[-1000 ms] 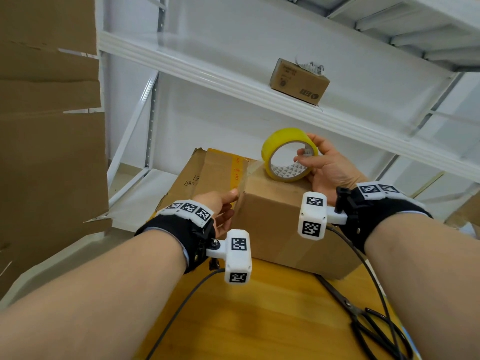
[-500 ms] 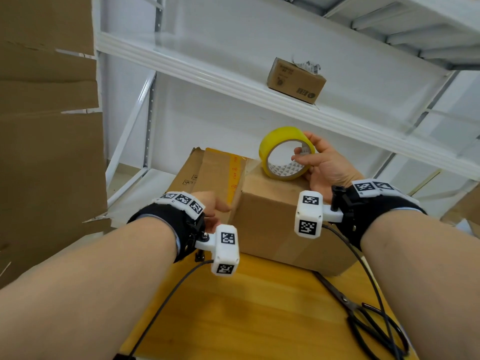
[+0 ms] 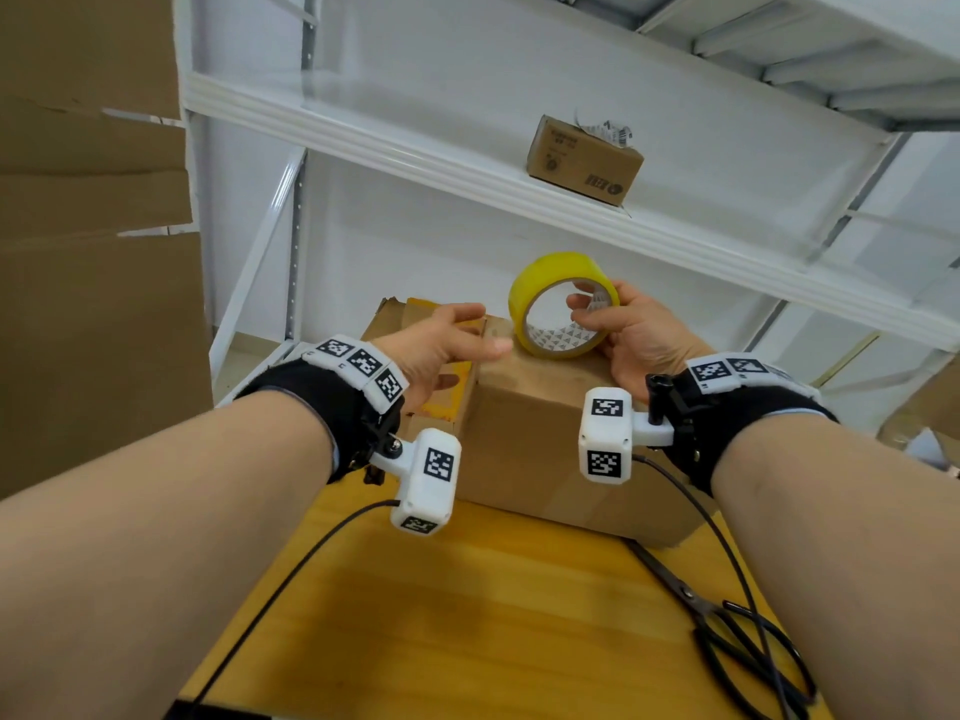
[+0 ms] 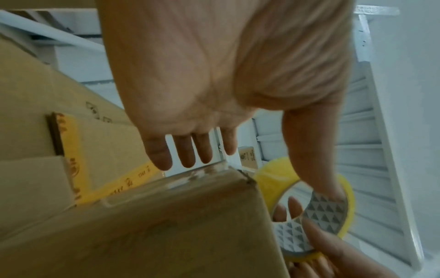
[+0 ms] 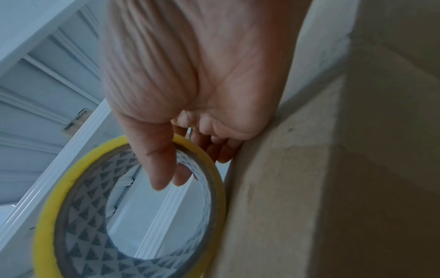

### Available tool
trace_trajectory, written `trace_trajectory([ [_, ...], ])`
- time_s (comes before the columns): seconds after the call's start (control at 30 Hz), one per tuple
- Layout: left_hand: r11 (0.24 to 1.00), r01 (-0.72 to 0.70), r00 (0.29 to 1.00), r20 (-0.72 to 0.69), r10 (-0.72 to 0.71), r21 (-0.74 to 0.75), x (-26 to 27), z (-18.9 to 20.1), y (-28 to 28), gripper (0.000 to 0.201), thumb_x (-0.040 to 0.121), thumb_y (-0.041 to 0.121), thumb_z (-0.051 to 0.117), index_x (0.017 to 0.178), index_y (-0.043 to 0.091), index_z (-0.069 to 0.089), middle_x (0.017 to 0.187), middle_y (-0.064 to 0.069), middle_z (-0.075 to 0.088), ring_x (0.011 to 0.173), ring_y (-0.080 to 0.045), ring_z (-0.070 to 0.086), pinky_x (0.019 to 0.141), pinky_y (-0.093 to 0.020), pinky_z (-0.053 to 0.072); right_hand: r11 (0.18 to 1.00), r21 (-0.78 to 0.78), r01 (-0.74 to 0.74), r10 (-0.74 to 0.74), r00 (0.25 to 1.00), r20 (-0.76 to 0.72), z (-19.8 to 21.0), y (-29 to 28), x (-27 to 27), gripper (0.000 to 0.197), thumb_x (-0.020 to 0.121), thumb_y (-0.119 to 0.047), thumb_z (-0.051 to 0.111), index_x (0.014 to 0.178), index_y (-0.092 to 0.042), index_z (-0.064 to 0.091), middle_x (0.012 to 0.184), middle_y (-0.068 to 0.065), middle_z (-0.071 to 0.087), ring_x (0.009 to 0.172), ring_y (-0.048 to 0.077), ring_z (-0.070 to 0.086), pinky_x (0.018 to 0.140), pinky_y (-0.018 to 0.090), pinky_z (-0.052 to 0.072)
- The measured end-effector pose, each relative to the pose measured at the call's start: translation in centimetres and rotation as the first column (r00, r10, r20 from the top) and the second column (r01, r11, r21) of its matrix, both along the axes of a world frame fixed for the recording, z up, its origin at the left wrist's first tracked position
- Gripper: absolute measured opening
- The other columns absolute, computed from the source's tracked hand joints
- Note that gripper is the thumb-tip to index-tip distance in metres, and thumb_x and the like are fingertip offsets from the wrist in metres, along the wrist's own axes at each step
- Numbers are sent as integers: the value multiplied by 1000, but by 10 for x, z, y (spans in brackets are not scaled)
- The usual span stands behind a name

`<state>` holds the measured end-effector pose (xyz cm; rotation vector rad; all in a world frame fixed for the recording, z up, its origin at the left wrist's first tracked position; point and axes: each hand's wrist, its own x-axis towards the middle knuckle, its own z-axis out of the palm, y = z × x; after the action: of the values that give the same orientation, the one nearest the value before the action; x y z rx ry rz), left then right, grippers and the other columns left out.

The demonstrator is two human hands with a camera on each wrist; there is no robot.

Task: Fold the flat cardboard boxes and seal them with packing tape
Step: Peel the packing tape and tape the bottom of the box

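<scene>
A folded brown cardboard box stands on the wooden table. A yellow packing tape roll stands on edge on the box's top. My right hand grips it, thumb inside the patterned core and fingers round the outside. My left hand hovers over the box's top left edge with fingers relaxed and holding nothing. Its thumb stretches to the roll's rim. The box's far side is hidden.
Black scissors lie on the table at the right, by the wrist cables. Flattened cartons with yellow tape lie behind the box on the left. Large cardboard sheets stand at far left. A small box sits on the white shelf above.
My left hand has risen from the box's left side to its top edge, thumb reaching toward the tape roll. The right hand keeps the roll on the box top.
</scene>
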<state>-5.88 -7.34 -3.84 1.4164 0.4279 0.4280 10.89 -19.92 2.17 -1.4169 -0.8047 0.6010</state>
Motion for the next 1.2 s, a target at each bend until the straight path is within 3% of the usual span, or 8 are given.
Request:
trace_trajectory([
  [0.13, 904, 229, 968, -186, -171, 362, 6, 7, 1, 135, 50, 23, 92, 152, 37, 5, 158, 2, 18, 142, -18, 22, 116, -40, 20, 1000, -6, -8, 8, 1000, 9, 3, 0, -2, 34, 87, 16, 53, 101, -14, 63, 93, 3, 66, 86, 14, 63, 73, 22, 51],
  [0.27, 795, 262, 949, -298, -108, 547, 12, 8, 1, 132, 43, 31, 93, 147, 38, 13, 145, 3, 37, 129, -20, 42, 110, -44, 37, 1000, -17, -8, 9, 1000, 15, 7, 0, -3, 34, 88, 15, 53, 101, -15, 62, 92, 4, 66, 83, 12, 64, 65, 18, 52],
  [0.4, 856, 180, 974, -211, -85, 484, 10, 24, 7, 129, 38, 24, 93, 143, 43, 20, 138, 2, 44, 119, -21, 51, 98, -45, 50, 1000, 20, 2, -2, 1000, 26, 25, 9, -3, 32, 88, 13, 55, 99, -17, 62, 89, 4, 65, 78, 12, 64, 61, 19, 52],
  [0.67, 951, 100, 987, -153, -57, 292, -14, 48, 48, 119, 39, -3, 83, 139, 39, 34, 127, 2, 55, 113, -25, 58, 91, -55, 51, 999, 2, -32, 31, 992, 119, 42, 60, -18, 31, 81, 0, 69, 96, -27, 66, 81, -6, 69, 95, 20, 62, 85, 35, 43],
  [0.8, 953, 154, 970, -224, -95, 262, -21, 24, 54, 108, 47, -3, 79, 138, 34, 34, 129, -4, 53, 114, -25, 57, 87, -46, 55, 992, -84, -96, 106, 985, 134, 24, 68, -22, 35, 81, 4, 70, 107, -19, 65, 85, -1, 69, 87, 21, 66, 70, 29, 53],
  [0.97, 951, 186, 953, -281, -114, 248, -21, 14, 58, 112, 50, 5, 82, 139, 46, 27, 129, -1, 52, 120, -26, 51, 100, -49, 47, 986, -123, -111, 130, 978, 163, 19, 69, -20, 32, 81, 5, 71, 101, -19, 66, 81, 2, 68, 90, 27, 62, 87, 39, 46],
  [1.1, 863, 242, 947, -301, -111, 444, -17, 26, 51, 104, 52, 33, 87, 138, 35, 28, 128, 10, 48, 117, -12, 50, 98, -30, 46, 979, -167, -119, 149, 972, 183, 21, 61, -16, 34, 79, 9, 71, 101, -17, 66, 90, 6, 67, 96, 27, 63, 104, 44, 47],
  [1.2, 750, 265, 926, -377, -23, 606, -14, 24, 47, 116, 46, 58, 87, 139, 43, 21, 135, 13, 32, 128, -16, 36, 109, -46, 36, 977, -177, -121, 153, 973, 175, 17, 54, -13, 30, 78, 10, 72, 97, -12, 66, 93, 9, 66, 97, 28, 65, 102, 46, 51],
])
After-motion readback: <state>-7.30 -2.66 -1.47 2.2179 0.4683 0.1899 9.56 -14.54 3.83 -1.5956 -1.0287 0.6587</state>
